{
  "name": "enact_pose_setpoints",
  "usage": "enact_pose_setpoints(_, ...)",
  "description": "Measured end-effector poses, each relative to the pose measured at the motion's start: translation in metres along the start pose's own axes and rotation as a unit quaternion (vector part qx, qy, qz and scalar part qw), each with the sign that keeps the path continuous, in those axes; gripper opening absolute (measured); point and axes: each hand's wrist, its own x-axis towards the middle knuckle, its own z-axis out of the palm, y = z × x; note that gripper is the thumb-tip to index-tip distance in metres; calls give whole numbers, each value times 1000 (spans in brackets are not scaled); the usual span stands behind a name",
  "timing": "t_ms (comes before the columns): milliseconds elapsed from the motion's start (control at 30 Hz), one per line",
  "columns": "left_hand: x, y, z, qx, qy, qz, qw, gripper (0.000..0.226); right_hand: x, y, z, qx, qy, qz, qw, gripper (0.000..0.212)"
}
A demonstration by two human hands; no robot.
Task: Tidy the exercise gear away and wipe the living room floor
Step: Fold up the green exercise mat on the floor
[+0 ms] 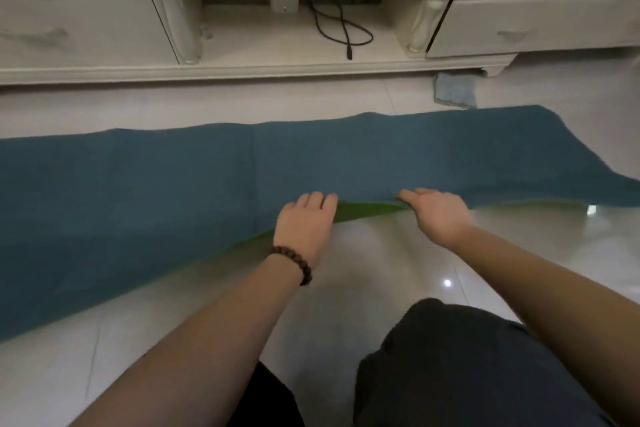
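Now both hands hold the near edge of the blue exercise mat on the shiny floor. Left hand and right hand curl their fingers under the edge and lift it, showing its green underside. Behind the mat stands a white TV cabinet.

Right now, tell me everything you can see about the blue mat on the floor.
The blue mat is a long, soft-looking, teal sheet with a green underside. It lies stretched across the glossy tiled floor in front of a white cabinet. Its near edge is lifted in the middle, where the left hand and right hand grip it; its right end curls upward.
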Motion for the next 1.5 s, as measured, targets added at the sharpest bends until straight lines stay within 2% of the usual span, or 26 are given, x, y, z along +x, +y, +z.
enact_pose_setpoints(100, 25, -19, -14, 33, 172, 66, 982, 50, 40, 2, -33, -11, 46, 11, 999, 44)
enact_pose_setpoints(133, 32, -24, -14, 44, 203, 99, 973, 51, 56, 3, -38, -20, 53, 14, 998, 44)
enact_pose_setpoints(200, 40, -36, -4, 71, 202, 162, 963, 55, 87, 5, -40, -38, 74, 16, 996, 44)
enact_pose_setpoints(267, 47, -49, 15, 119, 96, 154, 976, 67, 119, 9, -37, -42, 103, 15, 994, 46)
enact_pose_setpoints(367, 58, -79, 52, 178, -96, 52, 978, 75, 154, 14, -29, -56, 136, 21, 989, 42)
enact_pose_setpoints(433, 72, -96, 73, 174, -156, -9, 972, 75, 179, 18, -21, -92, 199, 21, 975, 49)
enact_pose_setpoints(533, 88, -110, 103, 117, -210, -66, 968, 75, 200, 18, -4, -76, 262, -16, 962, 74)
enact_pose_setpoints(600, 94, -114, 121, 83, -241, -85, 963, 75, 201, 13, 24, -49, 227, -67, 970, 77)
enact_pose_setpoints(667, 96, -119, 136, 50, -267, -103, 957, 77, 197, 10, 63, -45, 116, -84, 989, 75)
enact_pose_setpoints(767, 94, -127, 157, 20, -305, -136, 942, 83, 190, 11, 123, -42, -67, -51, 996, 80)
enact_pose_setpoints(867, 85, -130, 177, 34, -338, -155, 928, 92, 180, 12, 165, -31, -155, -31, 987, 83)
enact_pose_setpoints(933, 81, -132, 187, 59, -348, -153, 923, 93, 179, 16, 172, -33, -146, -34, 988, 74)
enact_pose_setpoints(1033, 84, -135, 193, 66, -334, -158, 927, 81, 186, 26, 166, -57, -147, -58, 986, 64)
enact_pose_setpoints(1133, 90, -131, 191, 54, -338, -161, 926, 69, 191, 29, 162, -94, -162, -82, 979, 73)
enact_pose_setpoints(1300, 97, -124, 176, 61, -353, -148, 922, 108, 189, 27, 148, -69, -154, -21, 985, 99)
enact_pose_setpoints(1400, 99, -123, 161, 38, -365, -160, 916, 113, 181, 28, 136, -43, -145, -7, 988, 104)
enact_pose_setpoints(1500, 86, -118, 147, 31, -366, -153, 918, 111, 156, 30, 131, -47, -100, -9, 994, 105)
